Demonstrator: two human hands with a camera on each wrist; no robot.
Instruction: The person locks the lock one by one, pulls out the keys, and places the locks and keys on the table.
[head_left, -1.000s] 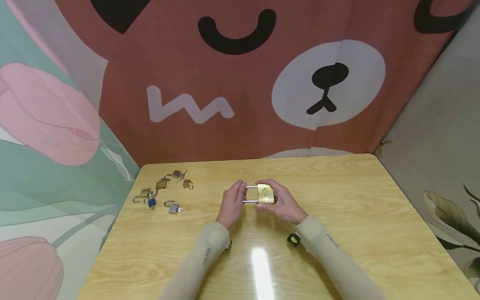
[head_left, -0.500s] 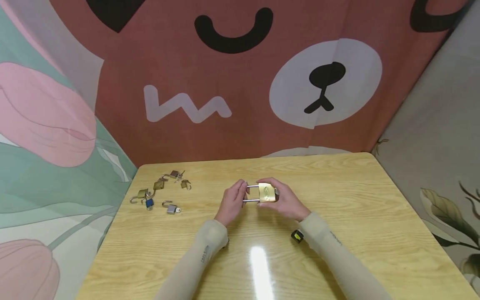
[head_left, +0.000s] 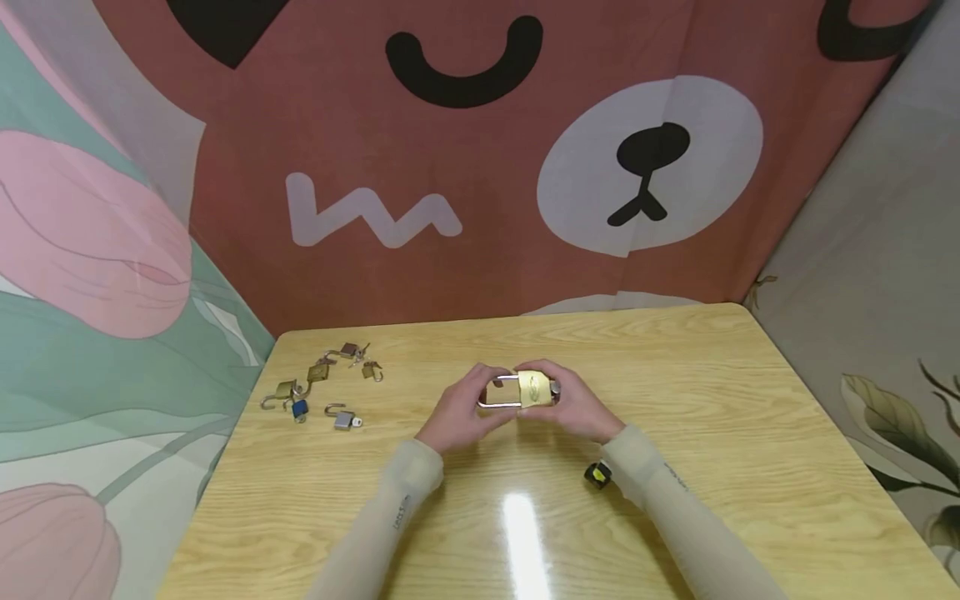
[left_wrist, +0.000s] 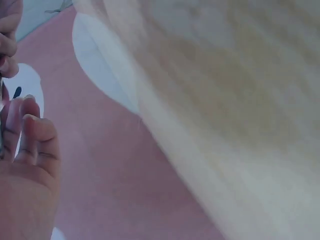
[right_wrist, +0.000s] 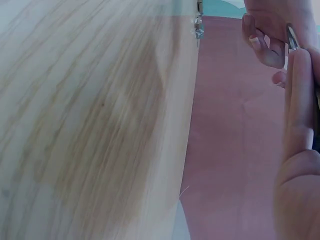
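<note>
Brass padlock (head_left: 534, 389) just below mid head view, held up off the wood-grain table (head_left: 697, 400). Clock centred on it, 12 = far edge. Shackle (head_left: 498, 405) points to 9, both legs meeting the body; locked or not, can't tell. Right hand (head_left: 576, 408) grips the body from 3. Left hand (head_left: 459, 410) curls round the shackle end from 9, thumb low, fingers high; can't tell how firmly. Grey metal part (head_left: 555, 387) on the body's 3 o'clock edge, too small to identify. Well off toward 9: silver padlock (head_left: 344, 420), shackle open; blue padlock (head_left: 300, 408) past it; several brass-coloured padlocks (head_left: 318, 372) near those. Black-and-yellow object (head_left: 597, 476) beside right sleeve (head_left: 637, 467), between 4 and 5. Bear-face backdrop (head_left: 495, 258) at 12.
</note>
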